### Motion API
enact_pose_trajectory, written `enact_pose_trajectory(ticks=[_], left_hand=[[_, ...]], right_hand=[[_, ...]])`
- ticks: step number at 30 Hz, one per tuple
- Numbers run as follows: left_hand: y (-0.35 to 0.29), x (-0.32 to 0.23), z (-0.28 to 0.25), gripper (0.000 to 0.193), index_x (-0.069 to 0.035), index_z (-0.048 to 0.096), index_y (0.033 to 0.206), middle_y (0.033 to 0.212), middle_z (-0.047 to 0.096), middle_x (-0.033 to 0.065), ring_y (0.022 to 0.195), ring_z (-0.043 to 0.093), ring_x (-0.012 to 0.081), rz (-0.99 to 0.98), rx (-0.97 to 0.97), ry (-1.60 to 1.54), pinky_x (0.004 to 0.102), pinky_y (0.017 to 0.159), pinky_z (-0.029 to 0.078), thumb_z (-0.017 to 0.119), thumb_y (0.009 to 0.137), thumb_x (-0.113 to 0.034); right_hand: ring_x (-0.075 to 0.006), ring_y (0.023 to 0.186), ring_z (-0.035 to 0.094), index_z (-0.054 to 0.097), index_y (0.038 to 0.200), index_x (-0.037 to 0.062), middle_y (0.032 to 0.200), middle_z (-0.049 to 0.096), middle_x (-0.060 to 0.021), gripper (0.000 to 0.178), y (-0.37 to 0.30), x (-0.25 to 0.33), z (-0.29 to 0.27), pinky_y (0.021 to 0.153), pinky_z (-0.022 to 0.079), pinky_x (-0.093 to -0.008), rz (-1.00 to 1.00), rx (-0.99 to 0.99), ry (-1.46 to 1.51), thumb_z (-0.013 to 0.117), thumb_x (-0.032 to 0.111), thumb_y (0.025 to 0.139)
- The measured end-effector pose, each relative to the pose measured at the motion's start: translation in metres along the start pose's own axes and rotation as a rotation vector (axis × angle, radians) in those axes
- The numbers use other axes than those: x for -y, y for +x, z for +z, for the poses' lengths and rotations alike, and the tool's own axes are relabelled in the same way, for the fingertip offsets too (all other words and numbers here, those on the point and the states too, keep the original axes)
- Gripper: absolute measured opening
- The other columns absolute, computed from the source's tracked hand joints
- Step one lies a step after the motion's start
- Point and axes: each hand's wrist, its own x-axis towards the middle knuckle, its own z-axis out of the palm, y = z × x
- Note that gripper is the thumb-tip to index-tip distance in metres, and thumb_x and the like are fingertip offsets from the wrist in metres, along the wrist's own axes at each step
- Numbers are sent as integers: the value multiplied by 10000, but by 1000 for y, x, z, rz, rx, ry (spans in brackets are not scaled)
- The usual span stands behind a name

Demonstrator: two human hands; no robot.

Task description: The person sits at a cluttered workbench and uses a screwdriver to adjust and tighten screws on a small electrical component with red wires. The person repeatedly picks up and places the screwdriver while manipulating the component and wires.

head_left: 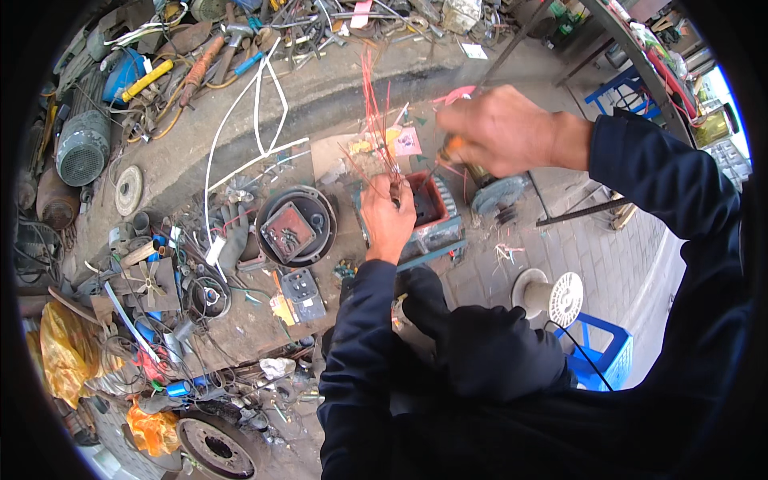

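In front of me lies an electric motor with a grey-green finned body (pixel 436 234) and an open red terminal box (pixel 432 198). At the box's left edge my left hand (pixel 387 220) is closed, its fingers pinching a bundle of thin red wires (pixel 371 108) that fan upward and away. Above and right of the box, my right hand (pixel 504 132) is raised, slightly smeared by motion. It grips an orange-handled screwdriver (pixel 454 146), whose thin shaft slants down toward the box; its tip is hard to make out.
Left of the motor stands a round black housing (pixel 298 226) holding a small square cover with screws. A dark terminal cover (pixel 302 290) lies nearer. Old motors (pixel 82 148), tools and scrap crowd the left and far side. A white spool (pixel 552 298) and blue crate (pixel 612 352) stand at right.
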Motion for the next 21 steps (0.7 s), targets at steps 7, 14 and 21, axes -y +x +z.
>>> enact_pose_trajectory(ticks=[7,14,21], left_hand=[[4,-10,-4,115,-72,657,961,839,696,95,763,656,324,-7,24,-2,446,793,486,747,889,-72],[-5,0,-2,99,-73,649,951,835,699,113,771,655,337,-1,20,21,460,781,483,733,899,-72],[2,-8,-5,115,-72,648,954,825,695,114,779,646,353,-8,19,-3,465,796,490,743,891,-64]], right_hand=[[-489,883,732,576,1101,-42,946,738,-299,444,3,8,0,785,586,-550,412,2,113,635,371,949],[-489,984,713,563,1178,-32,1013,719,-333,501,2,2,4,851,558,-541,209,98,134,661,398,942],[-498,1004,709,543,1251,-25,985,721,-336,531,2,0,-3,864,553,-542,418,68,271,648,400,950]])
